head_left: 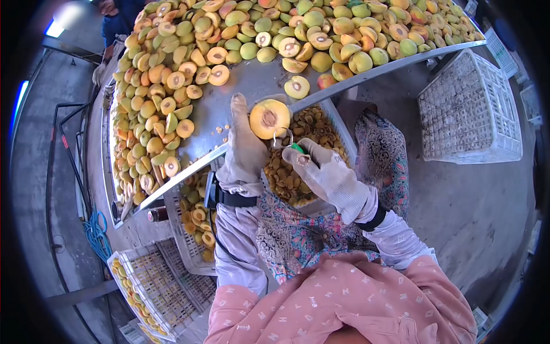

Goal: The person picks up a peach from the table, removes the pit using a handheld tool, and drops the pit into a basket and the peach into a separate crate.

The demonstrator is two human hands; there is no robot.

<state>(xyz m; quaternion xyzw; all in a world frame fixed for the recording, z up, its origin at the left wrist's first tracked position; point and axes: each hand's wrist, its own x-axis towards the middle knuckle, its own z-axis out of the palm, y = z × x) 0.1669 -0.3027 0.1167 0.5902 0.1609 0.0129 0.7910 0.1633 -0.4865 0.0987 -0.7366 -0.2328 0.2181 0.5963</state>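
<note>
My left hand (245, 153), in a worn pale glove, grips a peach half (269, 118) with its cut face and brown centre turned up. Gloved as well, my right hand (329, 176) closes around a small pitting tool (297, 148) with a green handle. The tool's bent wire loop reaches the lower edge of the peach half. Directly below both hands is a crate (346, 129) of brownish-yellow pits and scraps. Part of its contents is hidden by my gloves.
Many whole and halved peaches (172, 74) cover the metal table (252, 77) ahead, whose raised edge (395, 67) runs before me. A white crate (470, 109) stands at right. Left are a crate of peach halves (183, 246), another crate (166, 281) and blue hose (97, 235). A person's hand (107, 7) shows far left.
</note>
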